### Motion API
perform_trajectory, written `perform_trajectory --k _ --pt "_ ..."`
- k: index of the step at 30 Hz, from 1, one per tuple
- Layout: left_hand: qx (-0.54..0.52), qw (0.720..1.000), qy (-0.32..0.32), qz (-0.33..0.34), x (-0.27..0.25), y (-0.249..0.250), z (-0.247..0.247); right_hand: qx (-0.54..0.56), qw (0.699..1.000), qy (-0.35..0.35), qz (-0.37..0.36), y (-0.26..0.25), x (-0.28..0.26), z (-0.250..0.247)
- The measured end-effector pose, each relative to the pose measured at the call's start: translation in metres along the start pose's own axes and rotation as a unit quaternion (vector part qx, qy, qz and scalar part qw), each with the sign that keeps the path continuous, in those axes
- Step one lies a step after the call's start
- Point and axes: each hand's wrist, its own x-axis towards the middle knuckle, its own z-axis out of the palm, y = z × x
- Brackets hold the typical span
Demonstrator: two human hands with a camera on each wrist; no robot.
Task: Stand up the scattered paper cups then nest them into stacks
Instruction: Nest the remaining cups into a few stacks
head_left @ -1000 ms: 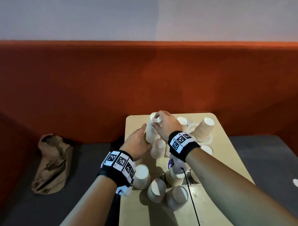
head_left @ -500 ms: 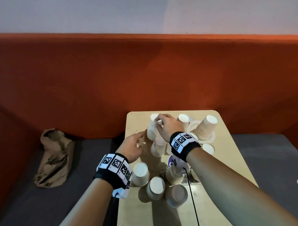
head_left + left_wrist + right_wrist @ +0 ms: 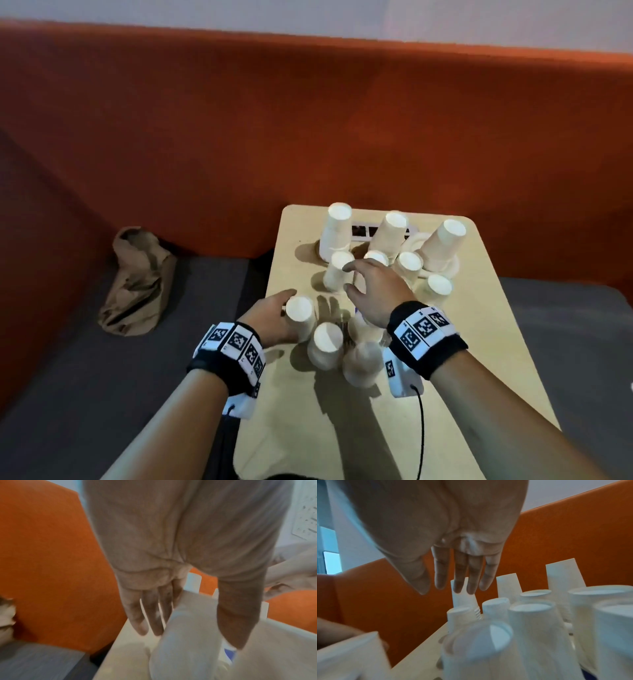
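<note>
Sofa: an orange backrest (image 3: 308,120) runs behind the scene, with a grey seat (image 3: 85,359) on either side of the bench.
Bench: a pale wooden top (image 3: 479,342) carries all the paper cups.
Paper bag: a crumpled brown bag (image 3: 137,284) lies on the seat, well apart from the bench, to its left.
Stacks: three nested stacks stand upside down along the far edge, the left one (image 3: 335,233), the middle one (image 3: 388,233) and the right one (image 3: 442,246).
Single cups: several inverted cups cluster between the stacks and the wrists.
Left hand: the left hand (image 3: 274,318) wraps its grip round an inverted cup (image 3: 299,315) at the near left of the cluster; the wrist view is blurred, so the fingers behind the cup are hard to make out.
Right hand: the right hand (image 3: 376,291) hovers over the middle cups, grip released, fingers (image 3: 472,580) spread and holding nothing.
</note>
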Motion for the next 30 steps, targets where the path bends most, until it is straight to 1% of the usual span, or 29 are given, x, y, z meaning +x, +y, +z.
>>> perform_trajectory --k 2,5,7,10,13,16,19,21,23,26,30 --pt "-0.06 0.997 0.049 -0.021 -0.009 0.001 0.018 -0.017 0.999 -0.045 -0.018 0.0 -0.02 0.01" --pt "-0.112 0.986 0.122 -0.032 -0.012 0.007 0.037 -0.036 0.997 -0.062 -0.041 0.002 -0.041 0.023" --pt "-0.141 0.977 0.157 -0.037 -0.015 0.007 0.048 -0.047 0.996 -0.049 -0.063 0.006 -0.054 0.028" --pt "-0.158 0.969 0.184 -0.055 -0.024 0.002 0.065 -0.045 0.994 -0.011 -0.099 0.015 -0.074 0.028" --pt "-0.18 0.953 0.236 -0.061 -0.04 0.002 0.08 -0.032 0.991 -0.002 -0.131 0.025 -0.091 0.024" --pt "-0.204 0.931 0.298 -0.043 -0.06 0.006 0.091 -0.01 0.992 -0.026 -0.123 0.035 -0.104 0.025" --pt "-0.234 0.911 0.337 -0.04 -0.079 0.008 0.101 -0.016 0.992 -0.046 -0.114 0.045 -0.113 0.03" --pt "-0.252 0.901 0.351 -0.045 -0.091 0.007 0.109 -0.012 0.992 -0.054 -0.113 0.051 -0.118 0.036" --pt "-0.262 0.899 0.348 -0.041 -0.102 0.01 0.117 -0.008 0.992 -0.057 -0.111 0.057 -0.124 0.042" --pt "-0.284 0.908 0.306 -0.024 -0.11 0.014 0.129 0.002 0.994 -0.054 -0.091 0.065 -0.132 0.046" --pt "-0.272 0.924 0.267 -0.021 -0.107 0.022 0.14 0.014 0.997 -0.043 -0.069 0.075 -0.14 0.041"
